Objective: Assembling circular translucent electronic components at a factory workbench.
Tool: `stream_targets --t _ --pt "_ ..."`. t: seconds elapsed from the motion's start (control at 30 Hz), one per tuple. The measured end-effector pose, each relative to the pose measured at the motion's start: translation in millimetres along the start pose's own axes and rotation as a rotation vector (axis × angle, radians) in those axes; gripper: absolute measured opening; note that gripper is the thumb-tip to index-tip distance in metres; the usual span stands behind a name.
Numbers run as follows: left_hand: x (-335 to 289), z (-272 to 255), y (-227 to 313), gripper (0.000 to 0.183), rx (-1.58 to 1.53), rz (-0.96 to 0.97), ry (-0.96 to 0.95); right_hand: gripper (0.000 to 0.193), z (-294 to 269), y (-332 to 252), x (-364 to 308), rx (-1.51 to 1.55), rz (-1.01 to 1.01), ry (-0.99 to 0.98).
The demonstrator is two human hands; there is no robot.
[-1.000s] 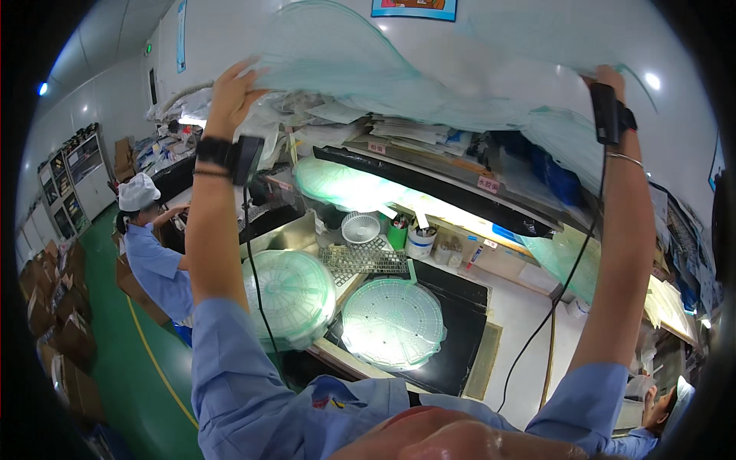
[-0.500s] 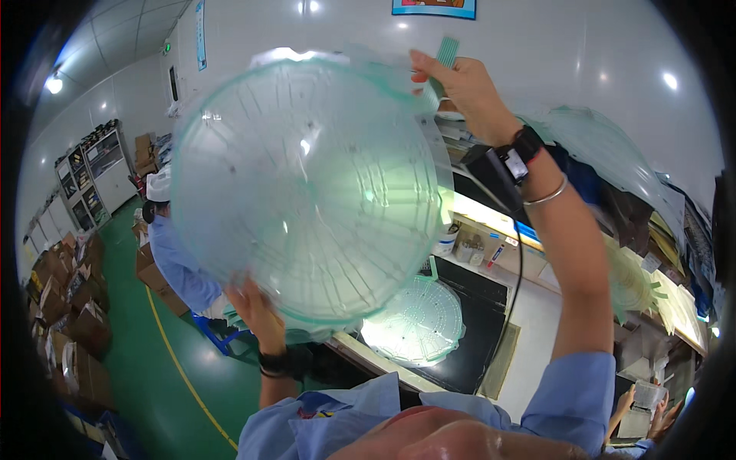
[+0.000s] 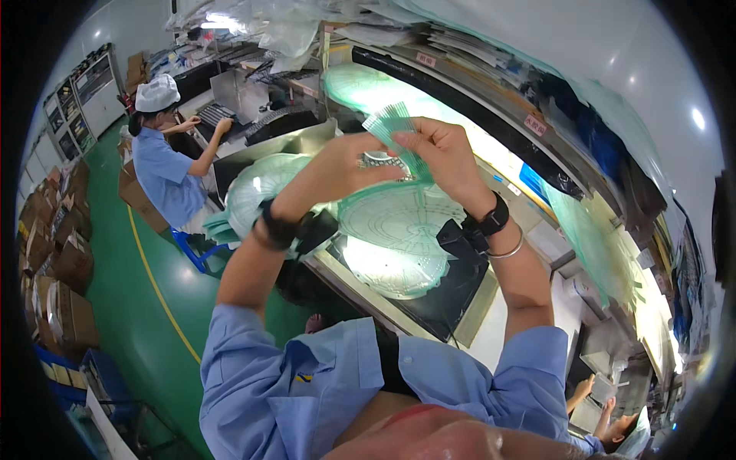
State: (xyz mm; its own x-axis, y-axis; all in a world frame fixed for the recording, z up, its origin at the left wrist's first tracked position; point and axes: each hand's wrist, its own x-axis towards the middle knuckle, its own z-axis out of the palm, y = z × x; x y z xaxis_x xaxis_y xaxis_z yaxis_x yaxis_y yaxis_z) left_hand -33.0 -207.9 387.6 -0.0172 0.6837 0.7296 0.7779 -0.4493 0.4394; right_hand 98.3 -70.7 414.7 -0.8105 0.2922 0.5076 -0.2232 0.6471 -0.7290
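A round, clear green-tinted plastic sheet (image 3: 391, 218) with fine printed lines hangs below my hands, its striped tail (image 3: 389, 126) sticking up between them. My right hand (image 3: 448, 161) pinches this tail between thumb and fingers. From the other side, my left hand (image 3: 333, 172) curls its fingers against the tail, thumb below and a gap between; its fingertips are partly hidden. Under the hanging sheet, a similar round sheet (image 3: 399, 268) lies brightly lit on a black board (image 3: 437, 307). Dark bands with small boxes sit on both my wrists.
More round sheets (image 3: 264, 180) lie stacked at the left. Beyond them a co-worker (image 3: 165, 169) sits working at a bench. A lit shelf (image 3: 491, 184) with plastic sheets runs behind my hands. Cardboard boxes (image 3: 65, 284) line the far left. Another person's hands (image 3: 594, 402) show at lower right.
The round sheet has come down from in front of me to hang over the lit board. My left hand has moved from its lower edge up to the striped tail, beside my right hand.
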Motion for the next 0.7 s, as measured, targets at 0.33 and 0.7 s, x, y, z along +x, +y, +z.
stream_targets --t 0.33,0.7 --pt "19.4 102.7 -15.8 0.027 -0.730 -0.665 -0.091 0.041 -75.8 34.2 -82.8 -0.115 0.233 -0.039" --pt "1.6 168.4 2.6 0.028 -0.600 -0.523 -0.372 0.016 -98.6 85.6 -345.0 -0.355 0.637 0.164"
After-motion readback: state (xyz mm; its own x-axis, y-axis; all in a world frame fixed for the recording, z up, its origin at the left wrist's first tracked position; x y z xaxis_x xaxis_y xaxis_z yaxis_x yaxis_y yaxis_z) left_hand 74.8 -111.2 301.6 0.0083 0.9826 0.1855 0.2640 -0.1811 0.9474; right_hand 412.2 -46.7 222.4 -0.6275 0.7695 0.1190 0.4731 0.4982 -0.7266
